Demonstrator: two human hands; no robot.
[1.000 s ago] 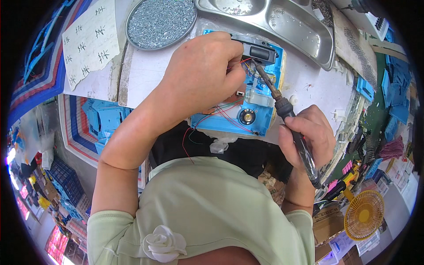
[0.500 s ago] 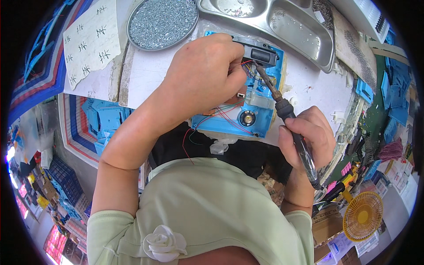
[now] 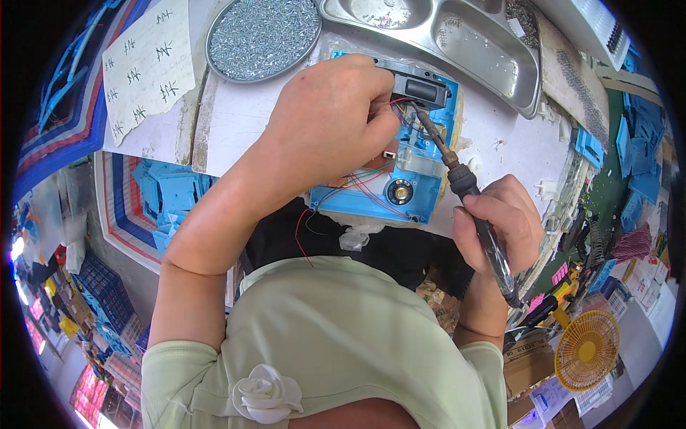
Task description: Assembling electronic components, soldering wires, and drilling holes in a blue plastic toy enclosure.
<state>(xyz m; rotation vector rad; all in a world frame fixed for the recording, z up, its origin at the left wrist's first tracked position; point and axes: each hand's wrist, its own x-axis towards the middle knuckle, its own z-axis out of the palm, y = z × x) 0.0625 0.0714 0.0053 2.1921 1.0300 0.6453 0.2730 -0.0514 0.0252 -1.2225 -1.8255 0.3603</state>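
Observation:
A blue plastic housing point(image 3: 414, 187) with red and green wires and a small round speaker point(image 3: 399, 191) lies on the white bench. My left hand point(image 3: 330, 118) presses down on it and pinches wires beside a black block point(image 3: 421, 89) at its far end. My right hand point(image 3: 496, 225) grips a soldering iron point(image 3: 464, 182) like a pen, its tip touching the wires just below the black block.
A round dish of screws point(image 3: 263, 32) and a steel compartment tray point(image 3: 457, 43) sit at the back of the bench. A handwritten paper sheet point(image 3: 146, 68) lies at the left. Blue plastic parts point(image 3: 175, 196) fill a bin below. A small yellow fan point(image 3: 587, 350) is at lower right.

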